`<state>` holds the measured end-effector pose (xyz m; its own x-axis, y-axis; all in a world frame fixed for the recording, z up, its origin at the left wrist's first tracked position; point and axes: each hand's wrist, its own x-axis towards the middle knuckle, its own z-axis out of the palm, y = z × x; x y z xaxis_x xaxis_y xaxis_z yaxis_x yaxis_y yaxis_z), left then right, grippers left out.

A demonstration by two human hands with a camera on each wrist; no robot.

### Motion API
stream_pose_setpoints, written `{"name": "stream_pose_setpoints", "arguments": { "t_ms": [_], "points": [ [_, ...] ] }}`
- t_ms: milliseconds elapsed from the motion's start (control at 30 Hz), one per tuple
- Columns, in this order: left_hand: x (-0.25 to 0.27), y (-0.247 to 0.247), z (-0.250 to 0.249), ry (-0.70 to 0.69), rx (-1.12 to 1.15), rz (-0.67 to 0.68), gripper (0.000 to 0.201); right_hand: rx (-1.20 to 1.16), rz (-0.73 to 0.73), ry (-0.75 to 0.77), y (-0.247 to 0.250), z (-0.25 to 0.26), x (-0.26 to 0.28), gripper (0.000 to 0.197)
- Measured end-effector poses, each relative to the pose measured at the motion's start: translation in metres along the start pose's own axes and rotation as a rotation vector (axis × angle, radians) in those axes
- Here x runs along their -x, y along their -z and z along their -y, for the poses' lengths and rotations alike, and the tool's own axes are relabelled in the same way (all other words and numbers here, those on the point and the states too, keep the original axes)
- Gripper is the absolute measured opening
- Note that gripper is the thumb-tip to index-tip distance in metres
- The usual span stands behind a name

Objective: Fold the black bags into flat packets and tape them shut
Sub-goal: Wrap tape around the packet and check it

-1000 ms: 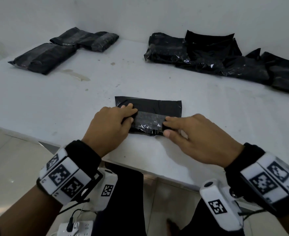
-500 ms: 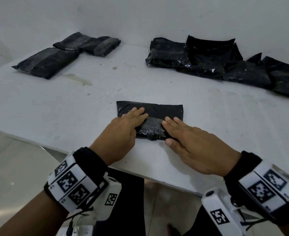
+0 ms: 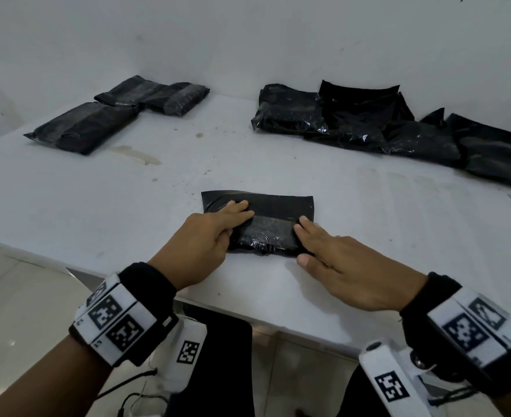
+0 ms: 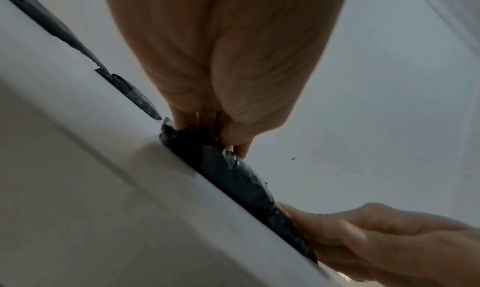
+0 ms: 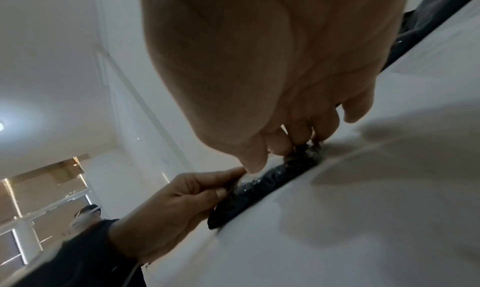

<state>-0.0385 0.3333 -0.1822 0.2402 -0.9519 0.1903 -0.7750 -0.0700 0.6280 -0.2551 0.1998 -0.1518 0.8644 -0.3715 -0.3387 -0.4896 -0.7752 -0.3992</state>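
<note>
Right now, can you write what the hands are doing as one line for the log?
step: pressing tape flat | left hand: fingers on black packet | right hand: fingers on its right end | packet: flat on white table

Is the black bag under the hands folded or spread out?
Folded: the black bag lies as a compact flat rectangle on the table, a glossy tape strip across it, left hand and right hand pressing its ends.

Folded bag (image 3: pixel 257 225) glossy black, clear tape sheen; table (image 3: pixel 97 206) white, tan stain; wristbands (image 3: pixel 114 323) white with black square codes over black cuffs; wall pale grey.
</note>
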Motion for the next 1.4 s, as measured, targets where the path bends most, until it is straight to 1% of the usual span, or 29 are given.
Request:
{"name": "stream_pose_setpoints", "arguments": {
  "t_ms": [100,167,233,300,367,400,467,533,600,667,733,767,833,900,967,1000,1033,1067,1133,1167,1233,1267,1300,1333,1400],
  "points": [
    [-0.001,0.000,-0.006,-0.001,-0.026,-0.001,0.055,0.049,0.034,-0.024,-0.007,0.000,0.002,0.065],
    [-0.002,0.000,-0.014,0.026,-0.082,0.036,0.058,0.076,0.043,-0.039,-0.008,0.002,0.002,0.064],
    [-0.005,0.000,-0.025,0.062,-0.208,0.103,0.062,0.116,0.044,-0.045,-0.007,0.001,0.001,0.063],
    [-0.007,0.000,-0.039,0.078,-0.390,0.156,0.064,0.108,0.053,-0.044,-0.005,-0.001,0.002,0.060],
    [-0.009,-0.003,-0.054,0.026,-0.530,0.147,0.061,0.033,0.051,-0.031,-0.002,-0.004,0.002,0.058],
    [-0.010,-0.005,-0.061,-0.008,-0.562,0.142,0.059,-0.026,0.037,-0.016,0.000,-0.006,0.003,0.056],
    [-0.016,-0.012,-0.068,-0.034,-0.603,0.179,0.061,-0.164,-0.025,0.016,0.004,-0.008,0.005,0.055],
    [-0.024,-0.019,-0.067,-0.010,-0.664,0.237,0.063,-0.251,-0.114,0.024,0.006,-0.008,0.009,0.055],
    [-0.028,-0.023,-0.066,-0.010,-0.730,0.251,0.054,-0.283,-0.205,0.025,0.007,-0.010,0.015,0.056],
    [-0.028,-0.026,-0.066,-0.052,-0.808,0.254,0.043,-0.287,-0.278,0.031,0.006,-0.012,0.019,0.054],
    [-0.027,-0.026,-0.068,-0.066,-0.804,0.238,0.036,-0.275,-0.340,0.014,0.007,-0.012,0.024,0.050],
    [-0.028,-0.024,-0.069,-0.056,-0.754,0.203,0.032,-0.272,-0.377,-0.001,0.007,-0.012,0.025,0.049],
    [-0.033,-0.014,-0.073,-0.035,-0.597,0.066,0.026,-0.289,-0.451,-0.041,0.008,-0.013,0.027,0.046],
    [-0.040,0.000,-0.075,0.021,-0.364,-0.101,0.023,-0.374,-0.527,-0.081,0.008,-0.013,0.026,0.038],
    [-0.043,0.016,-0.076,0.074,-0.101,-0.319,0.025,-0.533,-0.581,-0.124,0.011,-0.007,0.024,0.025],
    [-0.044,0.024,-0.076,0.105,0.047,-0.419,0.028,-0.647,-0.577,-0.139,0.013,-0.002,0.024,0.020],
    [-0.044,0.030,-0.076,0.136,0.257,-0.499,0.031,-0.773,-0.544,-0.155,0.016,0.006,0.023,0.018],
    [-0.044,0.034,-0.077,0.174,0.521,-0.542,0.033,-0.896,-0.482,-0.181,0.019,0.014,0.023,0.021],
    [-0.041,0.036,-0.083,0.274,1.033,-0.542,0.032,-1.122,-0.308,-0.250,0.025,0.030,0.020,0.037],
    [-0.039,0.036,-0.084,0.311,1.215,-0.538,0.031,-1.242,-0.205,-0.258,0.026,0.038,0.017,0.047],
    [-0.034,0.032,-0.088,0.349,1.446,-0.523,0.030,-1.502,-0.015,-0.202,0.025,0.048,0.011,0.062],
    [-0.032,0.030,-0.088,0.351,1.520,-0.510,0.031,-1.628,0.038,-0.161,0.025,0.053,0.008,0.064],
    [-0.028,0.027,-0.089,0.354,1.565,-0.490,0.031,-1.742,0.053,-0.124,0.025,0.056,0.005,0.062],
    [-0.024,0.025,-0.088,0.358,1.596,-0.475,0.032,-1.835,0.035,-0.095,0.025,0.059,0.002,0.058],
    [-0.018,0.021,-0.083,0.357,1.631,-0.434,0.032,-1.945,-0.035,-0.058,0.025,0.062,-0.004,0.049]
  ]
}}
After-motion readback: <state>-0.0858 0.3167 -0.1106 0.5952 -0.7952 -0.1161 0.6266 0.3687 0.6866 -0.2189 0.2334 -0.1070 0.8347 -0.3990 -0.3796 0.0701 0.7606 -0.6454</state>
